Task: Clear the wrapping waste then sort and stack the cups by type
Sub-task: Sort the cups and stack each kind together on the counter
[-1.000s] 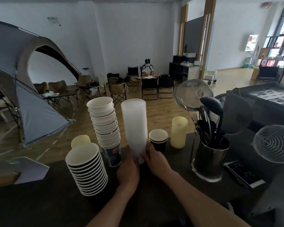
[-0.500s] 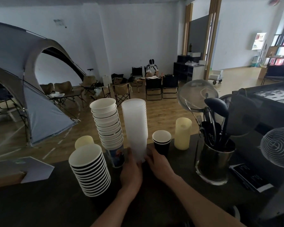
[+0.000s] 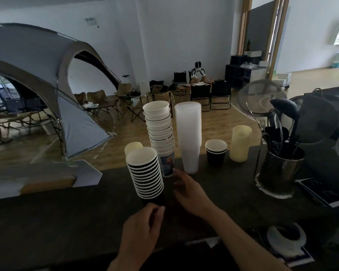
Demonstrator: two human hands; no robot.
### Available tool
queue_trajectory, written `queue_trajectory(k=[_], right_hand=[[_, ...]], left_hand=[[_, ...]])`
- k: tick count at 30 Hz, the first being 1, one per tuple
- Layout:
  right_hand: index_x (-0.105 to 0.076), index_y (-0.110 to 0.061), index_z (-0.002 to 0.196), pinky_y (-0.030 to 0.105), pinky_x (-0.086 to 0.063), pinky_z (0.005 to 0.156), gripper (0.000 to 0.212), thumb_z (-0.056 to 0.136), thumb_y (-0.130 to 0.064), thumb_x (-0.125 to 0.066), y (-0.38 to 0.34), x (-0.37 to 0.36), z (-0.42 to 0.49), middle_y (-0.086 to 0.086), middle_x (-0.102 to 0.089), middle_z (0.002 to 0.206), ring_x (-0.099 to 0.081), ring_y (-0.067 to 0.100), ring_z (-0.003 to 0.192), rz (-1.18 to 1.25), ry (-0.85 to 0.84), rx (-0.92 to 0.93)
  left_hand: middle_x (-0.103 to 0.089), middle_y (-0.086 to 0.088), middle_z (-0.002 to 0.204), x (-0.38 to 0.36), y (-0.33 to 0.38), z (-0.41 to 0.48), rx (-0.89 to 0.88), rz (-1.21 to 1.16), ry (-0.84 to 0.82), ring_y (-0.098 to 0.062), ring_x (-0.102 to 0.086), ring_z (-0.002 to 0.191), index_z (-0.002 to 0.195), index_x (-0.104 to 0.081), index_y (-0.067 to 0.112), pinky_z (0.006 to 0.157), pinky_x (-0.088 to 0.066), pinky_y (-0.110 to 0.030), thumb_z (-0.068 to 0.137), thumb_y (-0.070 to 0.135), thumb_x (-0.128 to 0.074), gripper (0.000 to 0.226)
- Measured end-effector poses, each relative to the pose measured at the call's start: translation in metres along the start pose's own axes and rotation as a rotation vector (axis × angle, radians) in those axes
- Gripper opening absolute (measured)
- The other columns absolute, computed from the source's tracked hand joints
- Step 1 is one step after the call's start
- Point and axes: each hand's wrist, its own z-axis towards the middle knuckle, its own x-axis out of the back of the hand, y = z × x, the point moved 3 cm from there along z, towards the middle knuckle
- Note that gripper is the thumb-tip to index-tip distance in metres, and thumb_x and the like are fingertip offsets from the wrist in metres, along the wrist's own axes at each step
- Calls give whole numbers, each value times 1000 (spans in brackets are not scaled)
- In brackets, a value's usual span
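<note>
Both hands had left the clear cup stack (image 3: 190, 137) standing; left hand (image 3: 143, 231) loosely curled at the black cup stack's (image 3: 147, 173) base, right hand (image 3: 192, 190) open, empty: black cups apparently next

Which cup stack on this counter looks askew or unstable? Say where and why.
The black cup stack nearest the person leans left, top rim well off its base, by the left hand. The printed paper cup stack behind also tilts left. The clear cup stack stands straight.

Both hands off clear stack (image 3: 190, 137), now by black-cup stack (image 3: 147, 175).
</note>
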Motion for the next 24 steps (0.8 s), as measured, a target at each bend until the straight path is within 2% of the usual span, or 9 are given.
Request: queue_trajectory(k=[2, 3, 5, 7, 9, 11, 16, 19, 24], right_hand=[[-27, -38, 149, 34, -42, 109, 75, 86, -25, -66, -12, -12, -1, -9, -49, 144, -46, 5, 131, 13, -32, 8], [-26, -40, 148, 34, -41, 110, 76, 85, -28, -66, -17, -16, -2, -10, -49, 145, -45, 5, 132, 16, -39, 12], [-24, -42, 148, 33, -40, 111, 75, 86, -33, -66, -27, -23, -2, -12, -48, 145, -44, 5, 132, 0, -48, 24], [-21, -42, 149, 28, -38, 109, 77, 87, -37, -66, -37, -26, -4, -12, -45, 147, -43, 4, 133, -26, -37, 51], [-18, -40, 151, 24, -37, 107, 79, 87, -42, -65, -44, -29, -8, -13, -44, 148, -42, 3, 133, -40, -19, 74], [-18, -40, 150, 24, -38, 107, 77, 89, -45, -63, -46, -29, -13, -14, -45, 147, -43, 2, 133, -42, 6, 73], [-28, -37, 147, 27, -44, 105, 66, 90, -52, -58, -39, -9, -40, -15, -52, 140, -50, -1, 126, -49, 141, 38], [-30, -38, 144, 33, -48, 103, 66, 87, -54, -59, -27, 11, -57, -14, -56, 136, -54, 1, 123, -65, 219, -29], [-27, -33, 149, 35, -51, 99, 71, 87, -50, -58, -17, 56, -76, -12, -55, 139, -55, 1, 122, -85, 368, -80]], left_hand=[[-64, 14, 73, 24, -17, -2, 81, 46, 24, 0, -62, 67, 91, -58, 34, 61, -50, -25, 91, 70, -28, 47], [-66, 13, 85, 33, -24, 0, 140, 71, 16, -2, -64, 76, 99, -57, 34, 67, -50, -26, 88, 73, -29, 50], [-62, 4, 126, 42, -38, 10, 265, 135, -63, -15, -64, 108, 132, -47, 26, 86, -51, -32, 84, 74, -40, 69], [-40, 2, 153, 45, -46, 21, 300, 54, -183, -22, -50, 132, 152, -21, 26, 104, -44, -39, 81, 73, -49, 90], [-37, 7, 155, 41, -48, 31, 229, -78, -264, -19, -46, 136, 154, -13, 34, 109, -42, -43, 77, 76, -50, 95], [-46, 7, 149, 34, -47, 37, 186, -149, -285, -16, -53, 129, 152, -16, 35, 106, -45, -43, 73, 80, -47, 96], [-64, 7, 128, 12, -29, 43, 100, -251, -260, -12, -65, 111, 144, -29, 32, 91, -53, -36, 82, 64, -54, 74], [-65, 7, 126, -3, -5, 50, 14, -295, -307, -11, -65, 110, 138, -35, 31, 90, -53, -33, 79, 69, -53, 73], [-59, 9, 134, -33, 45, 71, -114, -350, -297, -10, -58, 120, 143, -32, 27, 96, -49, -31, 88, 53, -60, 67]])
